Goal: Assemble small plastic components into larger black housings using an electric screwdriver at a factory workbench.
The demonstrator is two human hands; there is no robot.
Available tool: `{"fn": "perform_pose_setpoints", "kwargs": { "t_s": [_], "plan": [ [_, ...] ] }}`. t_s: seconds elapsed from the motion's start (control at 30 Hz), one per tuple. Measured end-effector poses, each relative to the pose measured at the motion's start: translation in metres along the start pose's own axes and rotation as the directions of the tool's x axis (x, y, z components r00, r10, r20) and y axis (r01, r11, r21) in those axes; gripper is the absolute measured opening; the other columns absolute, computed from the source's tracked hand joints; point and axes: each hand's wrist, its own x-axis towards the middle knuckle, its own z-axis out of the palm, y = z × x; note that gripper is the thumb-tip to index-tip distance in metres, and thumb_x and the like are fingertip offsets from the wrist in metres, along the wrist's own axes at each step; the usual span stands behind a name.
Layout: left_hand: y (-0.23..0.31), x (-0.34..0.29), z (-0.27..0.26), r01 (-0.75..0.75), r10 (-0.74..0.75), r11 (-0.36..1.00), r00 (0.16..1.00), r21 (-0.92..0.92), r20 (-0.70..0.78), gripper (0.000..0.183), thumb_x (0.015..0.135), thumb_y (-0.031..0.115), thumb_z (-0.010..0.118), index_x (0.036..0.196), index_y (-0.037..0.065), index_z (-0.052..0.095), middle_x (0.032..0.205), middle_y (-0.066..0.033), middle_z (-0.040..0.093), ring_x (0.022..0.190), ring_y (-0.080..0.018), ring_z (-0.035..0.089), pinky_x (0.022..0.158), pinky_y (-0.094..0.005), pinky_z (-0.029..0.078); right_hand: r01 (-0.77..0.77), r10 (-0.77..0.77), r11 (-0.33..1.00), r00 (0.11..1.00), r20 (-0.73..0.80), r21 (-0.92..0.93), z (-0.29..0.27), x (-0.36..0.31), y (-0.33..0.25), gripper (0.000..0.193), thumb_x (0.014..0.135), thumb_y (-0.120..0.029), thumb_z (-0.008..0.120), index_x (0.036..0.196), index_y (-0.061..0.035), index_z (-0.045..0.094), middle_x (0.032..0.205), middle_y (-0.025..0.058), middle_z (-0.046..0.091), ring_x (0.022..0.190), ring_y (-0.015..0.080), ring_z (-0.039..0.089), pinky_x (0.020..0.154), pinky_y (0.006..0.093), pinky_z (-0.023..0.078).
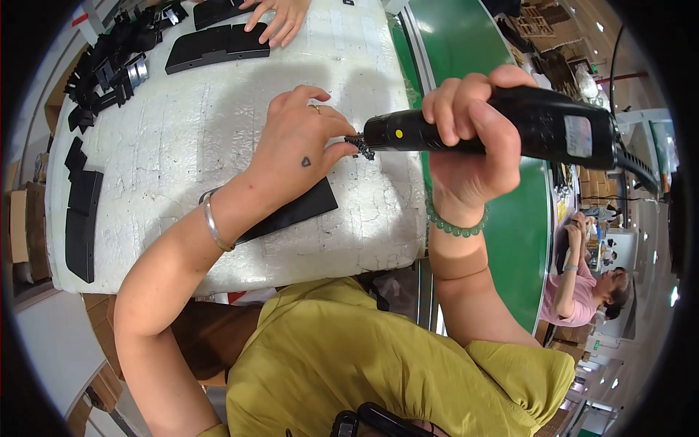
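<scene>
A black electric screwdriver lies nearly level across the view, its cord leaving the back end on the right. My right hand is wrapped round its body. At its narrow front end, the fingers of my left hand pinch close to the bit. A cluster of small dark screws shows there, against the tip and my left fingertips; I cannot tell how many my fingers grip. Below my left hand and forearm, a flat black panel lies on the white wrapped work surface, partly hidden by the arm.
Black plastic parts are heaped at the far left. More black panels lie at the left edge and far side, where another person's hand rests. A green surface runs along the right; a person in pink sits beyond.
</scene>
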Motion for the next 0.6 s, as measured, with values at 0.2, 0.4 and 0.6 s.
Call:
{"fn": "perform_pose_setpoints", "kwargs": {
  "t_s": [0.2, 0.4, 0.6],
  "plan": [
    [0.006, 0.003, -0.013, -0.095, 0.095, 0.995, 0.995, -0.015, 0.011, 0.013, 0.073, 0.011, 0.071, 0.084, 0.005, 0.069, 0.092, -0.0013, 0.067, 0.108, -0.0254, 0.052, 0.093, -0.0394, 0.037, 0.008, -0.010, 1.000, 0.997, 0.077, 0.023, -0.001, 0.001, -0.011, 0.035, 0.076, -0.003, 0.047, 0.111, -0.0037, 0.041, 0.060, 0.0051, 0.041, 0.048, 0.0135, 0.039, 0.051, 0.0315, 0.040],
    [0.007, 0.003, -0.010, -0.188, 0.190, 0.981, 0.981, 0.048, -0.045, 0.011, 0.072, 0.006, 0.069, 0.082, 0.003, 0.067, 0.090, -0.0022, 0.068, 0.101, -0.0253, 0.056, 0.089, -0.0389, 0.041, 0.045, -0.042, 0.999, 0.987, 0.157, -0.016, 0.001, -0.001, -0.014, 0.036, 0.076, -0.003, 0.049, 0.111, -0.0038, 0.039, 0.062, 0.0052, 0.044, 0.048, 0.0140, 0.040, 0.051, 0.0316, 0.040],
    [0.005, 0.011, -0.009, -0.162, 0.160, 0.986, 0.986, -0.050, -0.051, 0.012, 0.070, 0.010, 0.071, 0.080, 0.005, 0.066, 0.079, -0.0043, 0.065, 0.095, -0.0245, 0.059, 0.078, -0.0358, 0.047, 0.098, -0.091, 0.995, 0.970, 0.225, -0.021, -0.001, -0.002, -0.021, 0.036, 0.078, -0.004, 0.052, 0.112, -0.0048, 0.038, 0.063, 0.0052, 0.045, 0.049, 0.0140, 0.041, 0.051, 0.0313, 0.040]
  ]
}}
